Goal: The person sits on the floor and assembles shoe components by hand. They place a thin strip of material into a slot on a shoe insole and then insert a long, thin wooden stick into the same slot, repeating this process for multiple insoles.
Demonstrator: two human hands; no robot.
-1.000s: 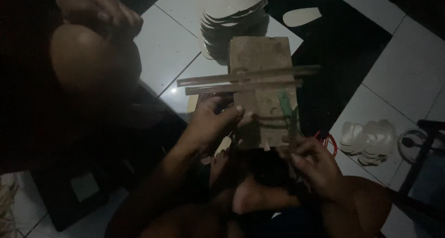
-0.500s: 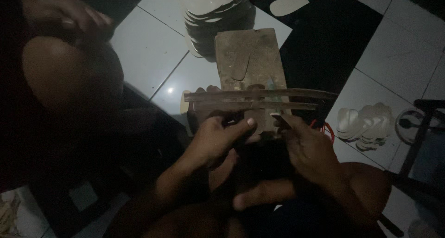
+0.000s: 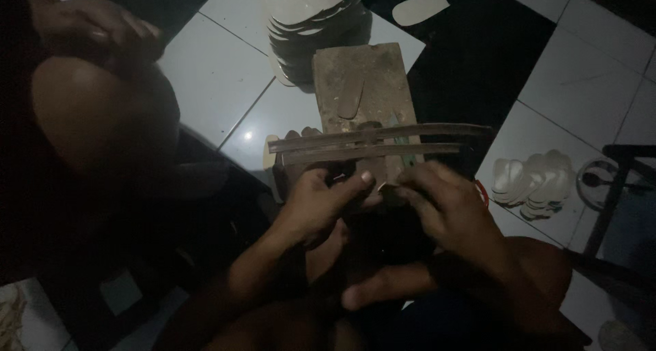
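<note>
Wooden strips (image 3: 372,140) lie crosswise, left-right, above both hands (image 3: 321,204) (image 3: 444,207).

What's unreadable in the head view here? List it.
- Small item pinched between the left hand and right hand: hidden by fingers and shadow.
- Near end of the wooden block: covered by the two long strips and the hands.
- Lower frame, the lap area: too dark to read.
- Stack of pale sole-shaped cutouts: cut off by the top edge.
- Other person's hand at upper left: dim, its grip unclear.
</note>
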